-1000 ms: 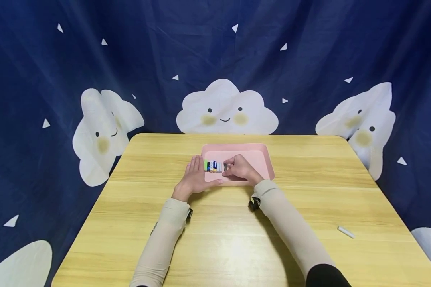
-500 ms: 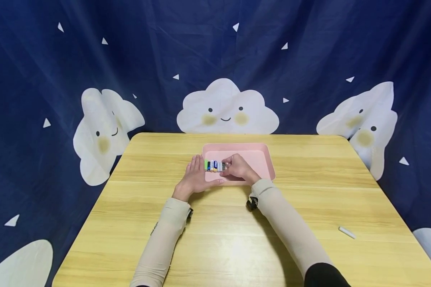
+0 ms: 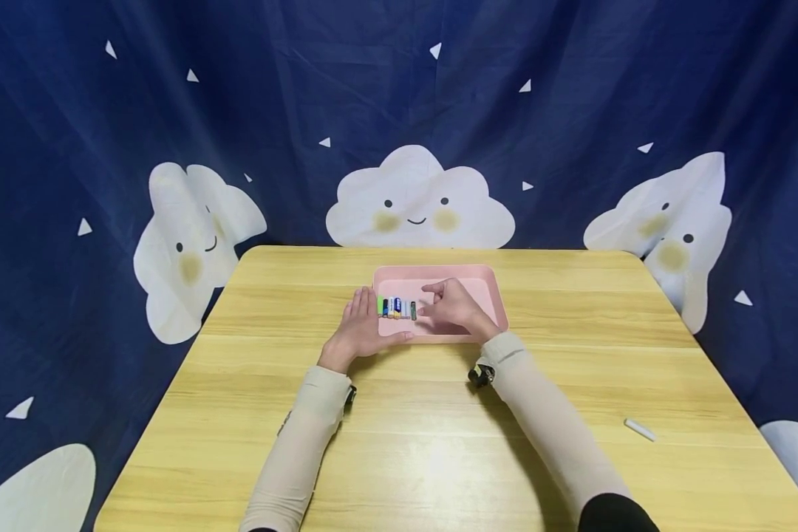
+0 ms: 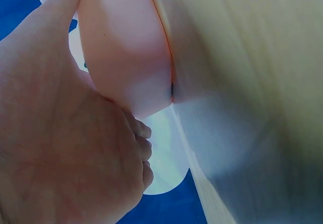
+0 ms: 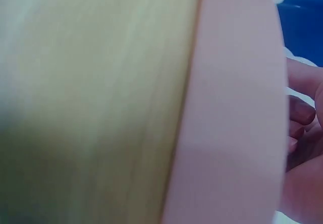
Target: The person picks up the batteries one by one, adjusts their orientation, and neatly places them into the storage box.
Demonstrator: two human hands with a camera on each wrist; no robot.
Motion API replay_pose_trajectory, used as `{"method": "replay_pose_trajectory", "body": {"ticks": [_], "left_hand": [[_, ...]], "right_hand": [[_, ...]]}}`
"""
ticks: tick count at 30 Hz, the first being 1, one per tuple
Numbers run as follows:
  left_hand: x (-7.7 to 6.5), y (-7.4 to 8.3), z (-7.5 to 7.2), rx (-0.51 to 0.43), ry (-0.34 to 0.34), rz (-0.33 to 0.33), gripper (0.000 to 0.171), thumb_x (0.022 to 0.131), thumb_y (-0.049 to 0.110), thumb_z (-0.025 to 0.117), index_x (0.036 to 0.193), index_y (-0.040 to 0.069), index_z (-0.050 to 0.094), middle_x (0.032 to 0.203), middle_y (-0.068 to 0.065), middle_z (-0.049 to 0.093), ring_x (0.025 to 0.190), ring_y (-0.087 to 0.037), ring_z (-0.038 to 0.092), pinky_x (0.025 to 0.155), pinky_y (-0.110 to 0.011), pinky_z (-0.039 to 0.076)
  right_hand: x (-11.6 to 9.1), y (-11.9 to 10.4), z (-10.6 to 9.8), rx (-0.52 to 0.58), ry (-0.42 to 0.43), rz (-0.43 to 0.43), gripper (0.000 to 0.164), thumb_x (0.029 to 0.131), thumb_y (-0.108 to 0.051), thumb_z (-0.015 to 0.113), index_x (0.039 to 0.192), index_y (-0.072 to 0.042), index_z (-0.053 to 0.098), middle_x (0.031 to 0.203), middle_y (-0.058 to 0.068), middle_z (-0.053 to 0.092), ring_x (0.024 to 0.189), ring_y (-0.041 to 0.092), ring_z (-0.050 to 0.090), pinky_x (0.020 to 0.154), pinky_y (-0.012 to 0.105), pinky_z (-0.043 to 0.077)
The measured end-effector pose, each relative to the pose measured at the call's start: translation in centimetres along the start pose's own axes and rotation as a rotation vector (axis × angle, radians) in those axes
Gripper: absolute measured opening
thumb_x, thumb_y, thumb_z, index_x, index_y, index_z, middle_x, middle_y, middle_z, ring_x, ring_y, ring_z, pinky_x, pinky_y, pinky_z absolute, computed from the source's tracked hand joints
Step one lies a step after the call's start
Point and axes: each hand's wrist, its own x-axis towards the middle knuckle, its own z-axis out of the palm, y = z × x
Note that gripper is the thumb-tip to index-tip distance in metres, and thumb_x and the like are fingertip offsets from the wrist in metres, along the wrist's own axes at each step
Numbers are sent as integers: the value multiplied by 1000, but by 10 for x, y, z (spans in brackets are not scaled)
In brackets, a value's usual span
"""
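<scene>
Inside a shallow pink tray (image 3: 492, 295), several batteries (image 3: 397, 307) lie side by side in a row towards the left wall. They are green, dark, blue-and-white and pale grey. A dark battery (image 3: 414, 310) lies at the right end of the row. My left hand (image 3: 359, 325) rests along the tray's left side with fingers straight, its thumb along the front rim. Just right of the dark battery, my right hand (image 3: 459, 304) hovers over the tray, thumb and forefinger apart and nothing between them. In the right wrist view the tray wall hides part of that hand (image 5: 305, 118).
A small white stick-like piece (image 3: 640, 429) lies on the wooden table (image 3: 399, 443) at the right front. Behind the table's far edge hangs a dark blue curtain (image 3: 273, 111) with white clouds.
My right hand has pushed the dark battery left against the row, then let go and drawn back to the right with fingers spread. The left hand has stayed in place.
</scene>
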Motion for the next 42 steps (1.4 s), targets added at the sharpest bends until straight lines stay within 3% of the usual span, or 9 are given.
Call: {"method": "replay_pose_trajectory", "body": {"ticks": [4,11,17,21,27,42], "left_hand": [[1,-2,0,3,-3,-4,130,86,80,57,163,-5,-5,173,-26,-6,163,-38,-8,133,-53,6],[0,-2,-1,-7,-9,-13,130,86,79,58,163,-4,-5,173,-25,-7,163,-38,-8,133,-53,4],[-2,-3,-3,-5,-13,-19,130,86,79,58,163,-4,-6,173,-25,-7,163,-37,-9,133,-53,5],[-1,-4,-2,-14,-15,-18,131,85,80,57,163,-3,-6,173,-24,-8,163,-36,-10,133,-53,4],[0,-5,0,-22,-21,-22,132,85,82,57,163,-2,-8,173,-23,-10,163,-35,-11,133,-52,3],[-1,-1,-1,-35,-21,-11,131,85,80,57,163,-3,-7,173,-24,-9,163,-36,-11,133,-52,2]], "right_hand": [[-10,2,-15,1,37,-30,60,83,-9,84,139,0,64,54,-6,41,50,8,33,49,20,29],[-32,4,-45,-58,52,-207,49,85,-1,81,130,13,65,54,-8,33,52,5,27,71,15,41],[-52,11,-68,-67,48,-216,47,88,-3,79,130,11,65,61,-4,38,52,2,32,57,18,35],[-69,15,-83,-89,32,-217,43,90,-5,78,129,9,66,67,0,42,58,4,37,62,19,38],[-97,28,-104,-157,11,-295,45,91,2,73,134,8,63,72,4,50,65,5,45,61,19,39],[-173,70,-165,-249,23,-390,37,94,6,68,130,4,66,75,-2,51,63,3,46,53,24,41]]}}
